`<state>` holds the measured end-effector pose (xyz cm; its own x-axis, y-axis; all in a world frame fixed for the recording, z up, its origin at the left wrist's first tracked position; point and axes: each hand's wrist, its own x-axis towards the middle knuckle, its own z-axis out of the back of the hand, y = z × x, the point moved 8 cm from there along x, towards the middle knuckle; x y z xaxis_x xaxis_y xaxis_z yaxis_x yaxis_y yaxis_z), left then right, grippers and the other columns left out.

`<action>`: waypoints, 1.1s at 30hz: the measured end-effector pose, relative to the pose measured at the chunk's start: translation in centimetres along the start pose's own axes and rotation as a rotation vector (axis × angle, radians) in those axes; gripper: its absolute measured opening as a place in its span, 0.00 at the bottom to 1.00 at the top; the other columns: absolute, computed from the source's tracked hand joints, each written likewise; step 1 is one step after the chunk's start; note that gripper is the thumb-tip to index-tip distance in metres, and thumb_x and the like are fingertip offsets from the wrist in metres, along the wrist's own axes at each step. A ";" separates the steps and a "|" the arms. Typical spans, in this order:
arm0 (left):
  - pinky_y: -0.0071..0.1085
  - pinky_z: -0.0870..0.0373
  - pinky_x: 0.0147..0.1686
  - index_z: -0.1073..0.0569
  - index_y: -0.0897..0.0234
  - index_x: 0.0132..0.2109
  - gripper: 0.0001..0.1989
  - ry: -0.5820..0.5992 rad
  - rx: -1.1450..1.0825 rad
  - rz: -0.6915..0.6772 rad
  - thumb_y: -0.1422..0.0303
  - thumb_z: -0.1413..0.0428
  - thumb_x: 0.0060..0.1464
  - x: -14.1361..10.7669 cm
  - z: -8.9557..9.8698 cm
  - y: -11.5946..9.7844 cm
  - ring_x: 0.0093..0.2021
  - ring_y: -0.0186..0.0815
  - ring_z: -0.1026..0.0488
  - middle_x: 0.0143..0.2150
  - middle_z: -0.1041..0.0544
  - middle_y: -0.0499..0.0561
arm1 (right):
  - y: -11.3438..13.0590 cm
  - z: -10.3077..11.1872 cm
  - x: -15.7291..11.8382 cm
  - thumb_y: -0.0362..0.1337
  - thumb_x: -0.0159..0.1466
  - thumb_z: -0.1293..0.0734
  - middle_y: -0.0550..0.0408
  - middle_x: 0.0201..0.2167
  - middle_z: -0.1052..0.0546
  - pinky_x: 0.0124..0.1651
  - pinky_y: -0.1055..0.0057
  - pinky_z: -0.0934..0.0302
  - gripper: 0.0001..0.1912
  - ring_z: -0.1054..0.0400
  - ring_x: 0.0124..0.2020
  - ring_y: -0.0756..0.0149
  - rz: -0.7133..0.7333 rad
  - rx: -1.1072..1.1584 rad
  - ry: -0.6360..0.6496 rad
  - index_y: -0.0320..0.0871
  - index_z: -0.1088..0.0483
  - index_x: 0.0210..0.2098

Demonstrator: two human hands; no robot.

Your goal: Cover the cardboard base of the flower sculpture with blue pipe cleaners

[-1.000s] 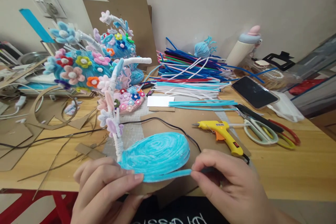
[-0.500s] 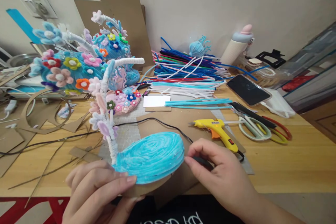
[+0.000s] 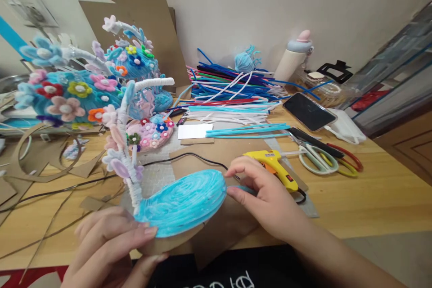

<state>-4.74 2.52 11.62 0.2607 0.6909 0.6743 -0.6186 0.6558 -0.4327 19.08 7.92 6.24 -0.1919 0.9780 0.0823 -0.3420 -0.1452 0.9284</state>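
A disc of coiled light-blue pipe cleaners (image 3: 185, 198) lies on a brown cardboard base (image 3: 168, 245). At its left edge rises a white-wrapped stem (image 3: 135, 191) with fuzzy flowers, bending right at the top. My left hand (image 3: 111, 243) grips the disc's near-left rim, thumb beneath and fingers on top. Against the far-right rim, my right hand (image 3: 266, 198) is curled around a blue pipe cleaner (image 3: 245, 189), whose end runs behind the palm. Just beyond that hand lies a yellow glue gun (image 3: 270, 159), partly covered by my fingers.
Flower-covered blue pieces (image 3: 77, 94) crowd the left, near cardboard scraps (image 3: 20, 175). At the back are a pile of pipe cleaners (image 3: 232, 85) and a bottle (image 3: 293, 58). Scissors (image 3: 319, 159) and a phone (image 3: 309, 110) lie right. A black cord (image 3: 189, 154) crosses the table.
The view has swung slightly right. My right hand has shifted up along the disc's rim, its index finger higher than before, now overlapping the glue gun. My left hand keeps its grip.
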 end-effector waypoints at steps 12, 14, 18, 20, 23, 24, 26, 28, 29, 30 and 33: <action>0.40 0.36 0.33 0.26 0.59 0.45 0.15 -0.064 -0.045 -0.001 0.74 0.40 0.48 -0.1 0.1 0.6 0.36 0.40 0.31 0.32 0.28 0.47 | -0.3 -2.9 0.5 0.32 0.70 0.42 0.49 0.59 0.31 0.24 0.76 0.34 0.16 0.27 0.31 0.73 0.067 0.314 0.274 0.50 0.33 0.54; 0.37 0.37 0.34 0.25 0.60 0.43 0.13 -0.042 0.030 -0.074 0.76 0.40 0.49 0.1 -0.2 -0.1 0.35 0.37 0.32 0.34 0.29 0.47 | -0.3 -2.9 0.3 0.32 0.70 0.42 0.49 0.57 0.30 0.28 0.74 0.32 0.15 0.27 0.35 0.70 0.086 0.316 0.265 0.50 0.32 0.54; 0.35 0.38 0.35 0.25 0.60 0.38 0.11 -0.032 0.111 -0.101 0.80 0.41 0.48 0.4 -0.7 -1.0 0.35 0.35 0.32 0.35 0.30 0.47 | -0.3 -2.3 -0.5 0.31 0.71 0.40 0.53 0.57 0.29 0.54 0.64 0.32 0.16 0.33 0.57 0.63 0.135 0.270 0.223 0.52 0.31 0.54; 0.35 0.37 0.35 0.25 0.61 0.37 0.11 -0.032 0.086 -0.127 0.80 0.41 0.48 0.6 -0.9 -1.7 0.35 0.35 0.32 0.34 0.29 0.46 | -0.4 -1.7 -1.3 0.31 0.71 0.40 0.55 0.58 0.29 0.64 0.60 0.40 0.16 0.37 0.62 0.63 0.147 0.227 0.192 0.55 0.32 0.54; 0.35 0.36 0.33 0.25 0.62 0.35 0.07 -0.013 0.004 -0.163 0.78 0.39 0.49 0.8 -1.4 -2.3 0.34 0.36 0.32 0.31 0.29 0.47 | -0.5 -0.7 -3.3 0.31 0.72 0.41 0.58 0.60 0.30 0.65 0.63 0.41 0.19 0.37 0.63 0.65 0.145 0.061 0.157 0.60 0.35 0.57; 0.35 0.35 0.33 0.26 0.62 0.34 0.06 0.005 -0.030 -0.167 0.77 0.40 0.50 0.8 -1.7 -2.4 0.33 0.36 0.32 0.31 0.29 0.47 | -0.4 -0.3 -4.1 0.31 0.72 0.41 0.60 0.60 0.29 0.65 0.65 0.40 0.20 0.37 0.63 0.66 0.144 -0.014 0.148 0.61 0.37 0.58; 0.35 0.34 0.32 0.27 0.62 0.35 0.06 0.056 -0.095 -0.160 0.78 0.40 0.51 0.8 -2.3 -2.5 0.33 0.35 0.31 0.30 0.30 0.47 | 0.0 0.4 -5.5 0.30 0.71 0.41 0.61 0.59 0.28 0.62 0.70 0.37 0.22 0.34 0.61 0.68 0.153 -0.149 0.128 0.62 0.38 0.59; 0.35 0.34 0.34 0.28 0.62 0.37 0.08 0.117 -0.156 -0.145 0.79 0.40 0.52 0.6 -2.9 -2.6 0.33 0.36 0.32 0.31 0.30 0.47 | 0.5 0.9 -6.5 0.30 0.69 0.40 0.62 0.57 0.27 0.59 0.74 0.34 0.24 0.31 0.58 0.69 0.172 -0.248 0.098 0.63 0.39 0.59; 0.35 0.35 0.35 0.28 0.62 0.38 0.08 0.148 -0.185 -0.136 0.78 0.40 0.53 0.5 -3.2 -2.7 0.34 0.36 0.32 0.32 0.30 0.47 | 0.8 1.1 -6.8 0.29 0.69 0.40 0.62 0.56 0.26 0.57 0.75 0.33 0.24 0.30 0.57 0.69 0.184 -0.281 0.083 0.63 0.38 0.59; 0.36 0.36 0.37 0.29 0.61 0.38 0.07 0.171 -0.213 -0.117 0.76 0.39 0.54 0.4 -3.4 -2.8 0.35 0.37 0.32 0.32 0.29 0.47 | 0.9 1.2 -7.0 0.29 0.68 0.39 0.62 0.56 0.26 0.56 0.76 0.32 0.24 0.29 0.56 0.69 0.191 -0.307 0.072 0.62 0.38 0.58; 0.38 0.41 0.42 0.30 0.59 0.38 0.08 0.213 -0.292 0.012 0.62 0.39 0.58 0.6 -3.5 -2.7 0.38 0.38 0.33 0.34 0.29 0.47 | 1.1 1.0 -6.9 0.30 0.68 0.38 0.62 0.56 0.25 0.56 0.75 0.31 0.23 0.28 0.56 0.68 0.203 -0.340 0.068 0.61 0.37 0.57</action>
<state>-0.32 2.25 11.12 0.4229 0.7266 0.5415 -0.3924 0.6854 -0.6133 21.01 1.18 7.02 -0.3431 0.9139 0.2169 -0.5735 -0.3867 0.7222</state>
